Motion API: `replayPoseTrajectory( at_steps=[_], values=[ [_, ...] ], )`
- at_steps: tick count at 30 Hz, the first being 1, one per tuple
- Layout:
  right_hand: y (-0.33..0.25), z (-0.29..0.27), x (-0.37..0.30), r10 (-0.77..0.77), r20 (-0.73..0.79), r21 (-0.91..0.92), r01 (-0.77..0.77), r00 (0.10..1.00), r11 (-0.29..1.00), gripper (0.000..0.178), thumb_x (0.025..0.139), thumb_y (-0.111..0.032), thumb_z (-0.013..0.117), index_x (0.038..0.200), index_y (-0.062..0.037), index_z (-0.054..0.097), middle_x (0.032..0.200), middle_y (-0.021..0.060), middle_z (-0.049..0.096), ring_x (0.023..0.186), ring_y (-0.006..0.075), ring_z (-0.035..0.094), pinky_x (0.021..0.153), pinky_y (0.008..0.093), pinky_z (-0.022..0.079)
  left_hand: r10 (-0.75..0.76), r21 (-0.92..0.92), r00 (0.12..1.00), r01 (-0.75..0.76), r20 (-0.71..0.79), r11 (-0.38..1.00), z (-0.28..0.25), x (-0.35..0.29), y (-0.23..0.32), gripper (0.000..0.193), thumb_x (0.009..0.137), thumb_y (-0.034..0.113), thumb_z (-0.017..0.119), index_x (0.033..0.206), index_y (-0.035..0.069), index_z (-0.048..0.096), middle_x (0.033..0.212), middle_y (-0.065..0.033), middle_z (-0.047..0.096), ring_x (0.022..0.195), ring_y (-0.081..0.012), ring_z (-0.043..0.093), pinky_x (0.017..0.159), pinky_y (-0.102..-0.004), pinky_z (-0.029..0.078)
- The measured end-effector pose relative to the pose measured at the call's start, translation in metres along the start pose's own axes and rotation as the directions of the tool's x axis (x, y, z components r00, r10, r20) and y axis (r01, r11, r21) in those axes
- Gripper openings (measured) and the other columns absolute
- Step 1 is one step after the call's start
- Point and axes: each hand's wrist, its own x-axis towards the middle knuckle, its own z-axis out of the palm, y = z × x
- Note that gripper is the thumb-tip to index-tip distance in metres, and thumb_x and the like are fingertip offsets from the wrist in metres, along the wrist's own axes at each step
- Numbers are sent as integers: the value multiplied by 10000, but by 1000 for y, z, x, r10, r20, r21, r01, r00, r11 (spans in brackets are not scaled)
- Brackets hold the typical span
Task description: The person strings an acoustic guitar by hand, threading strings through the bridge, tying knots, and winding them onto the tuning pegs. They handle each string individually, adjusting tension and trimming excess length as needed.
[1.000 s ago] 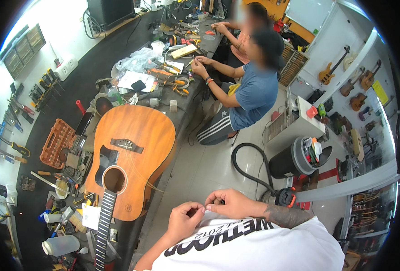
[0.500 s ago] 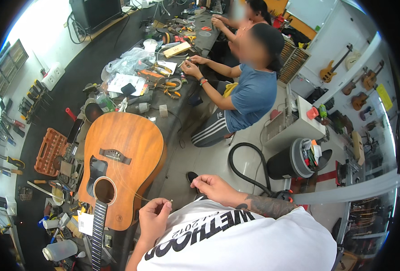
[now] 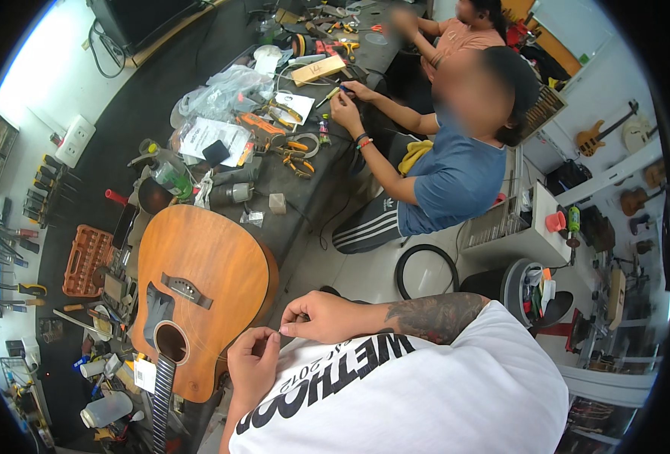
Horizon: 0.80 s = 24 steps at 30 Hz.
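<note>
An acoustic guitar [image 3: 210, 250] with an orange-brown top lies on the dark workbench, its neck [image 3: 163, 401] pointing toward me. Just right of its body, my left hand [image 3: 252, 362] is closed in a pinch on the end of a thin guitar string, only faintly visible now. My right hand [image 3: 324, 316] meets it, thumb and forefinger pressed together at the left fingertips; what they hold is too small to make out. Fine strings barely show near the dark bridge [image 3: 187, 290]. A white tag [image 3: 145, 374] lies beside the neck.
An orange socket case [image 3: 87, 261], a translucent bottle [image 3: 106, 409] and loose tools crowd the bench left of the guitar. Pliers [image 3: 299, 159], papers and a plastic bag [image 3: 225, 98] lie beyond it. A co-worker in a blue shirt [image 3: 456, 178] works at the bench; another person sits farther back.
My right hand has moved left to meet my left hand, which shifted slightly left. The string between guitar and left hand shows less clearly. The view has turned a little.
</note>
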Motion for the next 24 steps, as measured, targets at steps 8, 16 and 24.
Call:
replayPoseTrajectory(
  at_steps=[8, 16, 24],
  values=[
    [2, 10, 25, 34, -30, 126, -30, 999, 992, 255, 947, -249, 633, 1024, -10, 677, 845, 21, 659, 740, 65, 550, 676, 240, 450, 60, 11, 998, -60, -16, 998, -16, 15, -14, 63, 874, 26, 688, 859, -28, 658, 688, 25, 576, 593, -30, 457, 530, -203, 363],
    [-27, 41, 37, 241, 19, 222, -239, 970, 945, 241, 943, -239, 632, 1020, -16, 681, 863, 4, 658, 744, 49, 552, 668, 222, 443, 213, 89, 977, -215, 33, 973, -54, 10, -21, 65, 847, 18, 709, 857, -27, 663, 684, -37, 609, 572, -60, 514, 517, -221, 405],
    [-28, 66, 37, 133, -72, 91, -126, 988, 988, 231, 936, -209, 653, 1023, 3, 676, 816, -16, 642, 737, 45, 520, 663, 219, 434, 196, -32, 978, -194, 75, 981, -71, -3, -30, 71, 874, 38, 699, 893, -27, 677, 720, -68, 663, 607, -87, 607, 547, -229, 471]
  ],
)
